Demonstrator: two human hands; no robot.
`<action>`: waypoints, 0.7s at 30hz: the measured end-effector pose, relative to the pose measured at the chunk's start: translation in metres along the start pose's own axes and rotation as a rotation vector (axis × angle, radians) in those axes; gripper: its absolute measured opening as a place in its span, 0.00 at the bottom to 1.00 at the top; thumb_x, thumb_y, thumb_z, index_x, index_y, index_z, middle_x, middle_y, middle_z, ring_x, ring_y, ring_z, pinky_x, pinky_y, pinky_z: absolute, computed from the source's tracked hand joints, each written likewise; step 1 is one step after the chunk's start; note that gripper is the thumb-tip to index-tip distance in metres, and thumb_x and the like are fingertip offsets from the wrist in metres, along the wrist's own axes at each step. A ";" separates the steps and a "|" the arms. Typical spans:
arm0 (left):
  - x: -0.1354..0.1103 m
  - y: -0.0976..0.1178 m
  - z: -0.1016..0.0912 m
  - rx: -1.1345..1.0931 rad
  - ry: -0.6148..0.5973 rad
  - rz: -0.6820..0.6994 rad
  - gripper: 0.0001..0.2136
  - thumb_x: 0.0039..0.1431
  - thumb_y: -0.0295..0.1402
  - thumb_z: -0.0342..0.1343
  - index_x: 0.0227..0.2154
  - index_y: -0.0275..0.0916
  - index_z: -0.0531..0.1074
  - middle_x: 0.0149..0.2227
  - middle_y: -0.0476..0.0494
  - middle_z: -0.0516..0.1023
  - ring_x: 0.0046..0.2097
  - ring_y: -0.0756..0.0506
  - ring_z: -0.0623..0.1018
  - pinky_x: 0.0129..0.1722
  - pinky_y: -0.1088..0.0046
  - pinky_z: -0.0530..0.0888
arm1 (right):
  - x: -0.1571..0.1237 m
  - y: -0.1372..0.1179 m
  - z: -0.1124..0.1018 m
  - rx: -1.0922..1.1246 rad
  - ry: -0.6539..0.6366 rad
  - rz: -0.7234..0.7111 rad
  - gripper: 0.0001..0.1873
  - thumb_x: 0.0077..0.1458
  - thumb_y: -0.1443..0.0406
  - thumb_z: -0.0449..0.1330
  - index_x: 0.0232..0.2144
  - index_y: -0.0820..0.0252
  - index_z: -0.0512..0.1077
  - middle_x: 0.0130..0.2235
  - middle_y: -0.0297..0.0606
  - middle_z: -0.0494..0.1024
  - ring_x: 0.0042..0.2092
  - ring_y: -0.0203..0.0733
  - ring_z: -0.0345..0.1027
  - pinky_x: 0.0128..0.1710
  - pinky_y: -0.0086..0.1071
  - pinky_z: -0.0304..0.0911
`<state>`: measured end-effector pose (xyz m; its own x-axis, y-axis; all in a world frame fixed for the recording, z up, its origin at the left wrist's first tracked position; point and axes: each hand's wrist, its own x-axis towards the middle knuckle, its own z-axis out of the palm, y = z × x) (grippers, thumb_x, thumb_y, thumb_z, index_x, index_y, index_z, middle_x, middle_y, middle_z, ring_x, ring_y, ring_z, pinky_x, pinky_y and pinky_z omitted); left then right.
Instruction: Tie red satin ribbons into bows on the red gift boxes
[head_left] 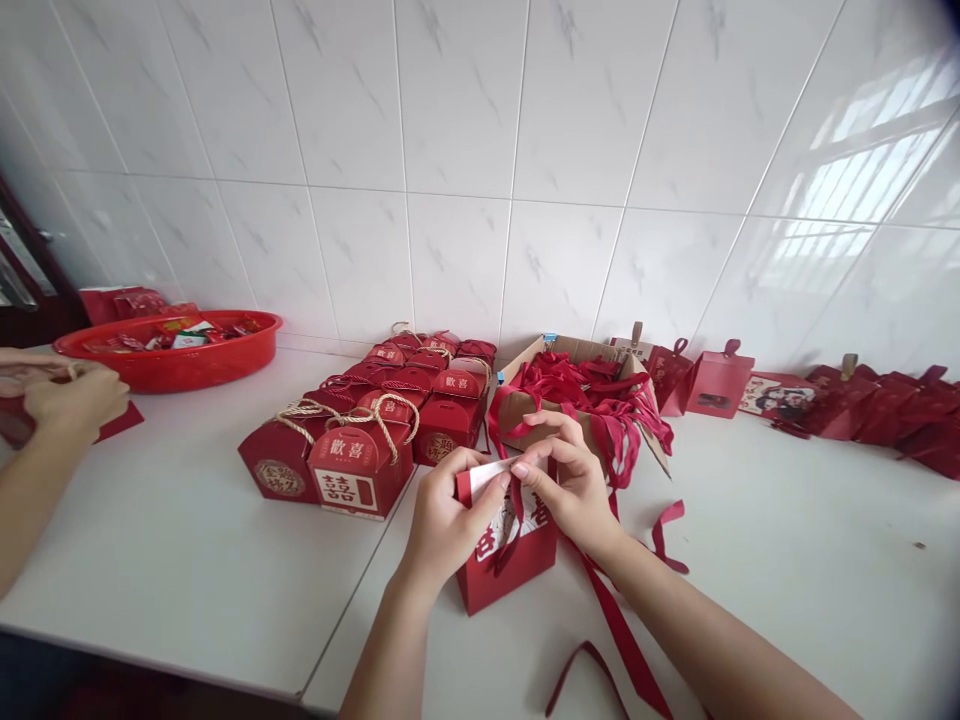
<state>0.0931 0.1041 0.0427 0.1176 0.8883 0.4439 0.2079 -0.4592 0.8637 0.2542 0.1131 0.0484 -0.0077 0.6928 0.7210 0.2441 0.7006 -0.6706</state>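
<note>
Pinching, left hand (444, 515) and right hand (576, 485) hold the red box (514, 575) by its top edge.

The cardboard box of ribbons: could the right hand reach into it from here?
Likely yes: the right hand is just in front of the open cardboard box, and ribbons spill over its rim, though the hand is busy at the red bag.

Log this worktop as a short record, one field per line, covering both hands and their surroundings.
Left hand: holding a red gift box by its top
Right hand: at the same top, exact grip unclear
Ahead: open cardboard box with red ribbons
Beyond left hand: cord-tied boxes
Far left: red basin of packets; co-worker's hand
Right, near wall: red bags
</note>
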 end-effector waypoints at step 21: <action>-0.002 0.013 0.014 0.147 0.113 0.089 0.11 0.57 0.35 0.54 0.22 0.39 0.64 0.21 0.53 0.66 0.24 0.51 0.67 0.26 0.77 0.65 | -0.018 0.000 0.021 -0.028 0.225 0.210 0.15 0.55 0.56 0.59 0.23 0.59 0.70 0.49 0.45 0.66 0.58 0.53 0.56 0.58 0.51 0.48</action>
<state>0.1094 0.0956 0.0498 0.0337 0.8356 0.5483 0.3417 -0.5252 0.7793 0.2342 0.1036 0.0318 0.2600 0.7647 0.5896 0.2439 0.5388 -0.8063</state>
